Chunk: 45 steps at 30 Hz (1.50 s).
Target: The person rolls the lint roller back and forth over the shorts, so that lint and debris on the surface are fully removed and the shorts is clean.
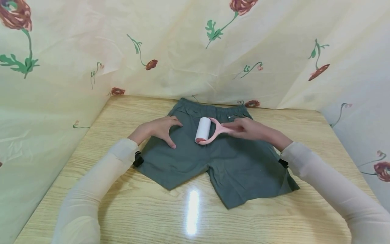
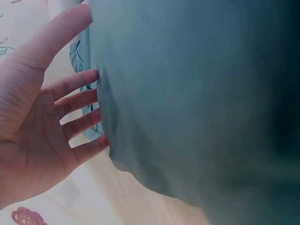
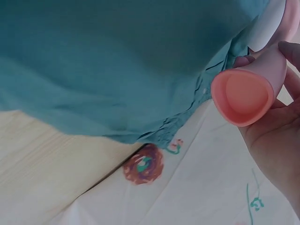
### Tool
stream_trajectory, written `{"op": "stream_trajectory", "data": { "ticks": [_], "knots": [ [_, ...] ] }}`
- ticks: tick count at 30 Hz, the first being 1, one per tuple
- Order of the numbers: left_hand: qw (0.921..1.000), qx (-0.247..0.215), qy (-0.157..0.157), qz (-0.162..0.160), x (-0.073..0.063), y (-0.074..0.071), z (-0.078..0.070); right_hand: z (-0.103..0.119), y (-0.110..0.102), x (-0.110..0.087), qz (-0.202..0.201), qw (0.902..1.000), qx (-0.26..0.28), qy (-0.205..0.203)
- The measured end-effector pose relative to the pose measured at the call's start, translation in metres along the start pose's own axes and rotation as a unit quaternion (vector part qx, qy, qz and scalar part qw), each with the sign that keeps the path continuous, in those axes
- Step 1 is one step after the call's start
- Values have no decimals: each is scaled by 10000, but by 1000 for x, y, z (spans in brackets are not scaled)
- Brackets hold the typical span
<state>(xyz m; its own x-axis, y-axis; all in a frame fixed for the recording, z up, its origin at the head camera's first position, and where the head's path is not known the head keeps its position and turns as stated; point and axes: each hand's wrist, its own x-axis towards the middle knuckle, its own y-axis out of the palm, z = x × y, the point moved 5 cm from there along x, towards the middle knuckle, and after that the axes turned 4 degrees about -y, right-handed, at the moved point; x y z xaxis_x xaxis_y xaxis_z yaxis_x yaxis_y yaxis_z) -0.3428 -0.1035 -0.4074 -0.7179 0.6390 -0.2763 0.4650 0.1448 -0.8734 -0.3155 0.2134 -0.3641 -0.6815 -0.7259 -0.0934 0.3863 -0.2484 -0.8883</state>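
Note:
Dark green shorts (image 1: 182, 159) lie spread on the wooden table, elastic waistband at the far side, legs toward me. My right hand (image 1: 248, 128) grips the pink handle of a lint roller (image 1: 203, 130), whose white roll rests over the middle front of the shorts just below the waistband. In the right wrist view the hollow handle end (image 3: 243, 96) points at the camera, with fingers and thumb around the handle. My left hand (image 1: 163, 129) rests on the left side of the shorts, thumb and fingers spread apart. The left wrist view shows those fingers (image 2: 79, 101) extended, fingertips at the fabric.
Pale floral cloth (image 1: 182, 51) hangs behind the table and along both sides. The wood-grain table (image 1: 146, 210) shows around the shorts, with a bright light reflection near the front. Dark wrist camera mounts (image 1: 138, 159) sit at both cuffs.

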Motion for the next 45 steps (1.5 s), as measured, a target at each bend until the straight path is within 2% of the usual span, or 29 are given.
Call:
{"op": "stream_trajectory", "data": {
  "ticks": [10,23,32,45],
  "knots": [
    [9999,46,-114,106,1,-1,-2,-13,-4,-25,-141,9999,63,-69],
    [9999,23,-133,67,2,1,-5,-31,-11,-62,-224,9987,343,308],
    [9999,52,-78,136,-1,0,-4,-46,-18,-86,-131,9974,447,557],
    [9996,111,-156,221,0,-1,-5,-52,-30,-119,-262,9959,354,796]
  ]
}}
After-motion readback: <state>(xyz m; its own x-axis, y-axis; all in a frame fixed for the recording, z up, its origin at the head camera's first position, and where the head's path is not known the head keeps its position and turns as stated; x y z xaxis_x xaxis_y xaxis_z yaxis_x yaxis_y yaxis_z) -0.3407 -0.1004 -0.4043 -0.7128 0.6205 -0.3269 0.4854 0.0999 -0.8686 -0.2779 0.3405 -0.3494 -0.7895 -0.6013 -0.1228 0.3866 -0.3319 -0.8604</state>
